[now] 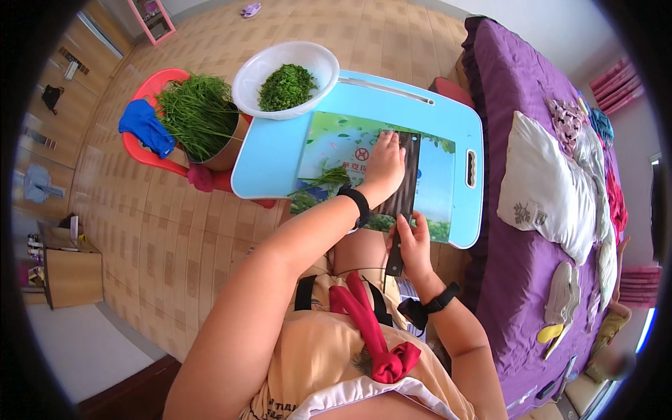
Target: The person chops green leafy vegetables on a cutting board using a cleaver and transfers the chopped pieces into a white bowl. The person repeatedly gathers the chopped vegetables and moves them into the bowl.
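My right hand (415,242) grips the black handle of a broad cleaver (409,173), whose dark, streaked blade lies over the printed cutting board (443,205). My left hand (386,164) rests against the left side of the blade, fingers close together and pointing away from me. Whether it holds anything underneath is hidden. Beside my left wrist, a small bunch of green chive-like stalks (331,177) lies on the board. A white plastic bowl (244,86) with chopped greens (287,86) stands at the far left corner of the light blue folding table (268,157).
On a red plastic chair (137,147) at left stand a pot (231,139) of long uncut green stalks (199,113) and a blue cloth (144,126). A purple-covered bed (504,294) with a white pillow (541,184) borders the right. Another person (609,336) is at the far right.
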Tool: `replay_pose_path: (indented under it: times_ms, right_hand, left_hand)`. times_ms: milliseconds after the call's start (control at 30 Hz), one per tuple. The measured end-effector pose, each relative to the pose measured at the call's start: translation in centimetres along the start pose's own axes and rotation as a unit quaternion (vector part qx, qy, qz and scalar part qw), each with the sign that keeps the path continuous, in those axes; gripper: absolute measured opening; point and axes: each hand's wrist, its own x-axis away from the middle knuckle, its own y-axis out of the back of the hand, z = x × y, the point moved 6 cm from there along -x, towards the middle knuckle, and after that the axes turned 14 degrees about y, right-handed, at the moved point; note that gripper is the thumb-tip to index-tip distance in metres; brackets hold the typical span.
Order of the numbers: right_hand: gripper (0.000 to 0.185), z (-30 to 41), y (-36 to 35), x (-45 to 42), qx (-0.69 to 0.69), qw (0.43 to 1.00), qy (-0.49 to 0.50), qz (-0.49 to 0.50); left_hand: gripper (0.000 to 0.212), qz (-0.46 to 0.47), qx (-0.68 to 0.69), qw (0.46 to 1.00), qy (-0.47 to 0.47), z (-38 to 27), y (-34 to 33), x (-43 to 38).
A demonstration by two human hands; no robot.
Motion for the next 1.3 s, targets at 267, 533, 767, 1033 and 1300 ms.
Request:
replay_pose_path:
  times_ms: [267, 533, 767, 1033, 1300]
  right_hand:
    - [0.023, 4.6, -2.7, -2.2, 0.040, 0.998, 0.014, 0.048]
    - [0.027, 8.7, -10.9, -8.3, 0.010, 0.996, 0.006, 0.088]
    - [0.033, 9.3, -16.9, -14.2, 0.045, 0.992, 0.040, 0.115]
    - [0.028, 6.6, -20.5, -17.8, 0.086, 0.986, 0.093, 0.109]
    - [0.033, 6.5, -19.4, -19.6, 0.200, 0.960, 0.171, 0.096]
  left_hand:
    - [0.042, -0.082, 0.009, 0.996, -0.034, -1.9, 4.9, -2.4]
    - [0.024, -0.171, -0.014, 0.984, -0.039, -0.9, 13.8, -9.9]
    - [0.028, -0.212, -0.012, 0.977, -0.032, 1.4, 18.8, -15.9]
    - [0.026, -0.252, 0.019, 0.968, -0.011, 6.1, 19.9, -19.7]
    - [0.019, -0.209, -0.084, 0.962, 0.154, 11.5, 20.3, -19.3]
